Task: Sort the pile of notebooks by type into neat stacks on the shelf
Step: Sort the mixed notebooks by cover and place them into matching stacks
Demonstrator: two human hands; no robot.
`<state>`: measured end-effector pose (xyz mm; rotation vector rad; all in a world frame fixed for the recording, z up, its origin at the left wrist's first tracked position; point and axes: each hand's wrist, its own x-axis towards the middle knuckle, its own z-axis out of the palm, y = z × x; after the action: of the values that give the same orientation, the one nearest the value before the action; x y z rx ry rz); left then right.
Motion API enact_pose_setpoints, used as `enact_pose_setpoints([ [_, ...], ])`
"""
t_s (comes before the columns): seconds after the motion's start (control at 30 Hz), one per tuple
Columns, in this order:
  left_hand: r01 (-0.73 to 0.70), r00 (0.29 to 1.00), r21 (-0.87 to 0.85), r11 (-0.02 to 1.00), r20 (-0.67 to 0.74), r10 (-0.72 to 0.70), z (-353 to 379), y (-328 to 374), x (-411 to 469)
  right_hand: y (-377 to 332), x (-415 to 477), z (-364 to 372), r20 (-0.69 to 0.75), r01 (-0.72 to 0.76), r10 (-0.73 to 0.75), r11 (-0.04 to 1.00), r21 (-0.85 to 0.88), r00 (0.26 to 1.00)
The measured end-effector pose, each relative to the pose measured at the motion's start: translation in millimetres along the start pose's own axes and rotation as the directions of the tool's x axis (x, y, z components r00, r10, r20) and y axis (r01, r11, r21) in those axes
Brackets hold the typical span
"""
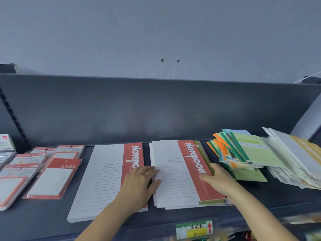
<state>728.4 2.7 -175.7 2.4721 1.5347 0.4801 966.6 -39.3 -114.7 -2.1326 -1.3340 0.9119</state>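
Two stacks of white-and-red notebooks lie side by side on the dark shelf (52, 220). The left stack (102, 181) lies flat by itself. My left hand (140, 185) rests palm down across the gap, its fingers on the left edge of the right stack (175, 178). On that stack's right side, my right hand (218, 180) grips the red spine edge, thumb on top, where green covers show underneath. A messy pile of green, teal and orange notebooks (243, 152) leans to the right of my right hand.
Red-trimmed packaged notepads (52, 178) lie at the left, with small boxes (6, 145) behind them. A fanned pile of white and yellow booklets (295, 159) fills the far right. A dark back panel (156, 108) closes the shelf. A price label (194, 229) hangs on the front edge.
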Motion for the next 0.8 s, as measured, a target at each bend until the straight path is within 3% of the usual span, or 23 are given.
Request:
enact_pose_setpoints([
  [0.27, 0.022, 1.000, -0.028, 0.999, 0.011, -0.021, 4.8, -5.3, 2.2, 1.5, 9.3, -5.9, -0.032, -0.106, 0.108, 0.993, 0.048, 0.994],
  [0.4, 0.033, 0.999, -0.024, 0.999, 0.027, -0.033, 5.6, -6.1, 4.2, 0.5, 14.8, -9.7, 0.021, -0.161, 0.161, 0.966, 0.204, 0.987],
  [0.8, 0.052, 0.998, -0.054, 0.997, 0.027, -0.051, 6.2, -7.6, 4.5, 6.0, 38.7, -2.9, 0.083, -0.205, 0.189, 0.929, 0.308, 0.979],
])
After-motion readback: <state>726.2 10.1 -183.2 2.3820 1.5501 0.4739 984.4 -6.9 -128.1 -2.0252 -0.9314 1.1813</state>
